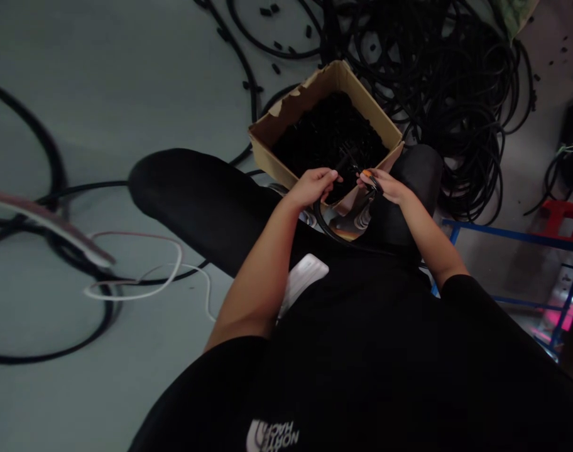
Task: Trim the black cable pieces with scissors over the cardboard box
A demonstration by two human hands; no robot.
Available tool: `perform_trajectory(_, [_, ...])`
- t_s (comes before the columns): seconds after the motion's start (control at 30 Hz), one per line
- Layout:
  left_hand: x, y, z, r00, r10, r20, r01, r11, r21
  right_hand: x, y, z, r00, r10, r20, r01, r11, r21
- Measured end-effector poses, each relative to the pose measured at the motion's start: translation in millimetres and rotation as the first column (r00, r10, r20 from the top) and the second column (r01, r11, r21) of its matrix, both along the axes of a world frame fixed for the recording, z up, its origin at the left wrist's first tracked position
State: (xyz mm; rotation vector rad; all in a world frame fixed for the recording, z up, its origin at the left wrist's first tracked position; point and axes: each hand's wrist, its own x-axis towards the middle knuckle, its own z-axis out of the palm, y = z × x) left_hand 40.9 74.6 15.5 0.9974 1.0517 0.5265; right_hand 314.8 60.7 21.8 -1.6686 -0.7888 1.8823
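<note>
Above the near edge of a cardboard box [378, 116], my left hand [316, 186] is closed around a black hose [325, 227], whose length loops down toward my lap. My right hand [383, 184] is wrapped round the handles of scissors [372, 180] with a bit of orange on them. The dark blades point up and left, close to the hose end by my left fingers; whether they touch is too dark to tell. Many small black pieces [327, 129] fill the box, which stands between my legs.
A big tangle of black hose [437, 81] lies at the upper right, with small black pieces scattered on the floor. More hose and a white cable [149, 295] are at the left. A white object [305, 276] rests by my lap. A blue frame [517, 233] stands right.
</note>
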Motion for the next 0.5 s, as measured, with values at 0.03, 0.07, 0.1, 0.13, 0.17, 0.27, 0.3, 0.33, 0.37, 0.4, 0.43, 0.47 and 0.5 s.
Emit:
perform_trajectory(0.03, [-1,0,-0.1,1.0,-0.022,-0.005,0.022,1.0,-0.005,0,0,1.8,1.0,0.007,0.0,-0.007,1.0,0.002])
perform_trajectory(0.07, [-3,0,-0.1,0.999,-0.041,-0.009,0.041,0.999,-0.012,-1,0,4.0,1.0,0.021,0.002,-0.021,1.0,0.001])
perform_trajectory(0.1, [-4,1,-0.1,0.998,-0.057,-0.01,0.057,0.998,-0.021,-1,0,6.2,0.999,0.04,0.007,-0.04,0.999,-0.003])
perform_trajectory(0.13, [-5,1,0.0,0.998,-0.068,-0.011,0.068,0.997,-0.03,-2,0,8.5,0.998,0.06,0.014,-0.06,0.998,-0.01])
perform_trajectory(0.17, [-5,1,0.1,0.997,-0.072,-0.012,0.072,0.997,-0.039,-2,1,10.8,0.997,0.077,0.023,-0.077,0.997,-0.017])
perform_trajectory(0.27, [-6,2,1.1,0.999,-0.044,-0.024,0.043,0.997,-0.057,-3,1,16.4,0.992,0.118,0.053,-0.116,0.993,-0.038])
perform_trajectory(0.3, [-6,2,1.4,0.999,-0.029,-0.03,0.027,0.998,-0.059,-4,1,17.7,0.99,0.122,0.064,-0.12,0.992,-0.043])
perform_trajectory(0.33, [-7,2,1.8,0.999,-0.014,-0.034,0.012,0.998,-0.061,-4,1,18.8,0.99,0.123,0.074,-0.12,0.992,-0.047])
perform_trajectory(0.37, [-7,3,2.0,0.999,0.0,-0.037,-0.002,0.998,-0.064,-4,1,19.6,0.99,0.12,0.079,-0.116,0.992,-0.051])
perform_trajectory(0.4, [-8,3,2.1,0.999,0.012,-0.04,-0.014,0.998,-0.067,-4,0,20.1,0.99,0.114,0.078,-0.11,0.992,-0.054])
perform_trajectory(0.43, [-8,3,2.0,0.999,0.024,-0.045,-0.027,0.997,-0.072,-4,0,20.3,0.991,0.109,0.073,-0.105,0.993,-0.053])
perform_trajectory(0.47, [-9,3,1.6,0.998,0.036,-0.051,-0.04,0.996,-0.076,-4,0,20.2,0.992,0.107,0.066,-0.104,0.993,-0.048])
perform_trajectory(0.5, [-10,3,1.0,0.997,0.049,-0.06,-0.054,0.995,-0.08,-4,-1,19.8,0.992,0.111,0.062,-0.109,0.993,-0.036])
